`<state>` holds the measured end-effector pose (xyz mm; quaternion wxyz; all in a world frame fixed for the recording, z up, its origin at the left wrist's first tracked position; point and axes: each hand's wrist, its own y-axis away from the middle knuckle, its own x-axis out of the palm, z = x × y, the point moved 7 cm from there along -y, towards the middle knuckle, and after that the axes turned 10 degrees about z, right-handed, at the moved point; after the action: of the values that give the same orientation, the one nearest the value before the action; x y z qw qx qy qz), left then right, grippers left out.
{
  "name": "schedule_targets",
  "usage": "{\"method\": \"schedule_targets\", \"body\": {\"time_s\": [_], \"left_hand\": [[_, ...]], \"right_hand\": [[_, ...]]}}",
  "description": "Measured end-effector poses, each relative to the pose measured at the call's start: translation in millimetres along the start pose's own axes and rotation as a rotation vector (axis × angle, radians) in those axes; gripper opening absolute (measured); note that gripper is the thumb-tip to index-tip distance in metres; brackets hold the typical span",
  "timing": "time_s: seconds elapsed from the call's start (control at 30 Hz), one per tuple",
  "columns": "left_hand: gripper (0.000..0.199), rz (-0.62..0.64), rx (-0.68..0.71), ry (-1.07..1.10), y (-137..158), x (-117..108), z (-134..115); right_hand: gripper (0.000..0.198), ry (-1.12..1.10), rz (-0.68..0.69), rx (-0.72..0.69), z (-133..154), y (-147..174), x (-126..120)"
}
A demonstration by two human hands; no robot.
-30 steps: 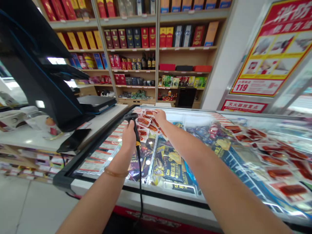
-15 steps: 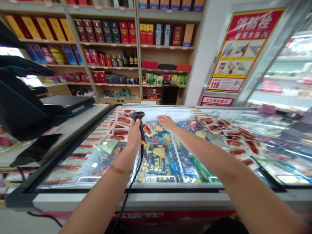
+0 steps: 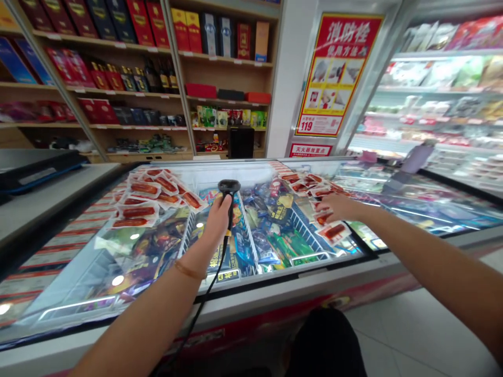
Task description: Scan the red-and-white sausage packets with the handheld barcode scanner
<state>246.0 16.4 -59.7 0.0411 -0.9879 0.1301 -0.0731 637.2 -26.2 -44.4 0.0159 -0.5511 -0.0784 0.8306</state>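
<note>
My left grip [image 3: 218, 215] clasps a black pistol-shaped scanner [image 3: 229, 185]; I can't tell whether my right grip [image 3: 338, 208] holds the clear-wrapped red-brown sausages [image 3: 333, 231] beneath; being slick, they could slip.

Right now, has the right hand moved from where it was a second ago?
Yes, the right hand has moved rightward across the freezer, from the left packet pile to the right packet pile.

Black handheld scanner [image 3: 229, 186], head toward twelve o'clock; overlapping clear-wrapped reddish sausages [image 3: 144, 189] at its nine o'clock, second sausage pile [image 3: 321, 192] at three.
</note>
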Motion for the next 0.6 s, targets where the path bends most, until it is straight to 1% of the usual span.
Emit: {"method": "schedule_targets", "body": {"time_s": [0.1,0.13,0.2,0.3,0.33,0.37,0.43,0.47,0.53,0.6], "left_hand": [[0.039,0.013,0.019,-0.032,0,-7,4],[0.04,0.015,0.022,-0.04,-1,-9,6],[0.041,0.02,0.018,-0.049,0,-11,8],[0.04,0.02,-0.005,-0.044,0,-12,10],[0.04,0.018,-0.012,-0.04,1,-13,11],[0.041,0.018,-0.018,-0.035,1,-14,12],[0.042,0.023,-0.025,-0.026,1,-16,12],[0.042,0.027,-0.026,-0.026,1,-16,12],[0.043,0.03,-0.026,-0.036,0,-18,11],[0.044,0.032,-0.025,-0.046,1,-18,10]], "right_hand": [[0.029,0.279,0.291,-0.137,20,-2,27],[0.027,0.303,0.285,-0.175,32,-6,31],[0.022,0.282,0.233,-0.24,61,-19,41],[0.023,0.249,0.16,-0.295,114,-47,67],[0.024,0.236,0.125,-0.261,130,-58,77],[0.027,0.219,0.091,-0.197,144,-69,87],[0.032,0.186,0.048,-0.063,165,-87,107],[0.035,0.168,0.041,-0.037,175,-93,117],[0.039,0.144,0.004,0.012,185,-101,128],[0.047,0.155,-0.05,0.051,183,-101,130]]}}
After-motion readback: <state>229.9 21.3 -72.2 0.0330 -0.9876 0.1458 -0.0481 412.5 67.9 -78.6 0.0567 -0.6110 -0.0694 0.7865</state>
